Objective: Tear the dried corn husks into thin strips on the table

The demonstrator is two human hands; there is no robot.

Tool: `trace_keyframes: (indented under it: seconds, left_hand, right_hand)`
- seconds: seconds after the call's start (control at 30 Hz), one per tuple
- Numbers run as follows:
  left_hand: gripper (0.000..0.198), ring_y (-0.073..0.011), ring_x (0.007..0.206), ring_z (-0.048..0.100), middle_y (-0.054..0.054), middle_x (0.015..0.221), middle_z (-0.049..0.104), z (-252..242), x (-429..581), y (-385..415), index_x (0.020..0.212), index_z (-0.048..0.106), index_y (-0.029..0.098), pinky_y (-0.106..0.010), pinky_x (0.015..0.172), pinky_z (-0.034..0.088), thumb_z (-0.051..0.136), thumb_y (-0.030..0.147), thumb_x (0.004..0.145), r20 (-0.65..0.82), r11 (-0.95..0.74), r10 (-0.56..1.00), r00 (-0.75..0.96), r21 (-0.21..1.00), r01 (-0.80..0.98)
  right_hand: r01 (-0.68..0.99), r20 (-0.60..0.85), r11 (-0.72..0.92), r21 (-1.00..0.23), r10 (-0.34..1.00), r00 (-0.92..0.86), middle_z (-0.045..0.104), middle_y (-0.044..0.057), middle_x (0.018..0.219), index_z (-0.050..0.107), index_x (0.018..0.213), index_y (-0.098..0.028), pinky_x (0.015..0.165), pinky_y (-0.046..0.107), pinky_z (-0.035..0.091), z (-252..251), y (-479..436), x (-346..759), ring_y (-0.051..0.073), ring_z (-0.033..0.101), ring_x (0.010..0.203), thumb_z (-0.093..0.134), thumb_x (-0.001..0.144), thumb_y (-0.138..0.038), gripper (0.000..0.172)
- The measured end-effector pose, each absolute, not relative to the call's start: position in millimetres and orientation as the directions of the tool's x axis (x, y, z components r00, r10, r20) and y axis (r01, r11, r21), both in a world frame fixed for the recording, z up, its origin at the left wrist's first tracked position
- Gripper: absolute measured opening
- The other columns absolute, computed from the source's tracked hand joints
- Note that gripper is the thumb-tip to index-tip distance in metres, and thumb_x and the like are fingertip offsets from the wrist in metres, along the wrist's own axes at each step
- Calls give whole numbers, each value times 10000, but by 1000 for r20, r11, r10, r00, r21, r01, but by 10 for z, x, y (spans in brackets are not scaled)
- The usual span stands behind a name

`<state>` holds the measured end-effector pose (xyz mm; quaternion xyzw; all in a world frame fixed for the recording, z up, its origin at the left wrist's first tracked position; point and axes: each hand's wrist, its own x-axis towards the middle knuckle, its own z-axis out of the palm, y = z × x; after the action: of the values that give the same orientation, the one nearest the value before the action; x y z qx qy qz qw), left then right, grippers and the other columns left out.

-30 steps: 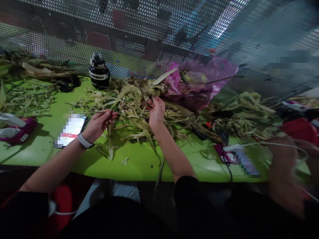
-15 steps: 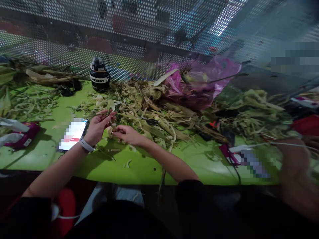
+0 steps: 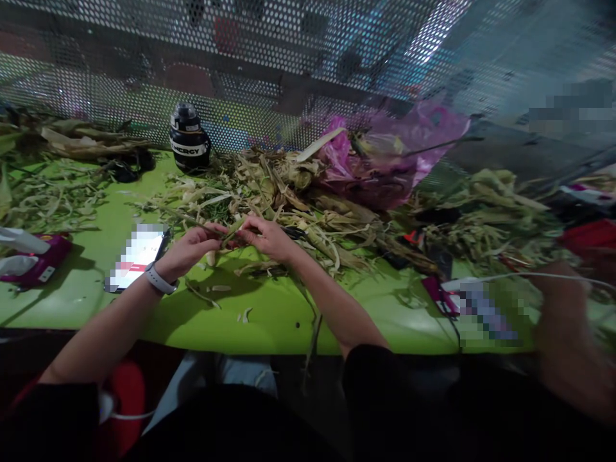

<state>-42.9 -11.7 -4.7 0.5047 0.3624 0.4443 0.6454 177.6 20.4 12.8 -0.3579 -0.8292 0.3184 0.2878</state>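
My left hand [image 3: 190,249], with a white wristband, pinches one end of a thin dried leaf strip [image 3: 230,230] just above the green table [image 3: 269,317]. My right hand [image 3: 265,236] pinches the same strip from the other side, fingertips almost meeting the left ones. Both hands sit at the near edge of a big pile of dried husks and leaves [image 3: 289,199]. A few scraps [image 3: 243,314] lie on the table below the hands.
A phone [image 3: 137,255] lies left of my left hand. A black bottle [image 3: 189,140] stands by the perforated metal wall. A pink plastic bag [image 3: 380,160] sits behind the pile. Another person's blurred arm [image 3: 568,333] and a second phone [image 3: 476,308] are at right.
My right hand came back from the pile to the left hand, dipped near the table, then rose to pinch the strip. The left hand stayed nearly in place.
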Motion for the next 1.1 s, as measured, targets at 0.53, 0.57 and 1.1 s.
trace_keyframes:
  seconds: [0.53,0.57,1.1]
  left_hand:
    - [402,-174,833,671,-69,912,726,30,-428,-133,969,708,159,-267,758,542,788,463,720,138,-160,969,204,983,92]
    - [403,-173,828,671,-70,914,729,29,-430,-124,967,711,157,-265,750,542,792,461,715,136,-157,971,197,983,95]
    - [388,-96,631,635,-21,744,707,-118,-451,69,892,655,124,-203,623,480,850,327,625,24,-69,986,-168,960,-270]
  right_hand:
    - [289,-19,154,-945,854,-519,531,-46,564,469,749,-201,429,218,458,248,-38,1648,100,531,447,561,897,-361,236]
    - [276,-46,115,-954,856,-515,521,-50,553,468,760,-203,412,215,454,243,-31,1642,98,518,438,564,899,-369,237]
    - [814,443,487,-317,835,-327,346,206,1489,305,1514,-260,689,371,564,107,-121,1566,306,612,1052,606,895,-383,699]
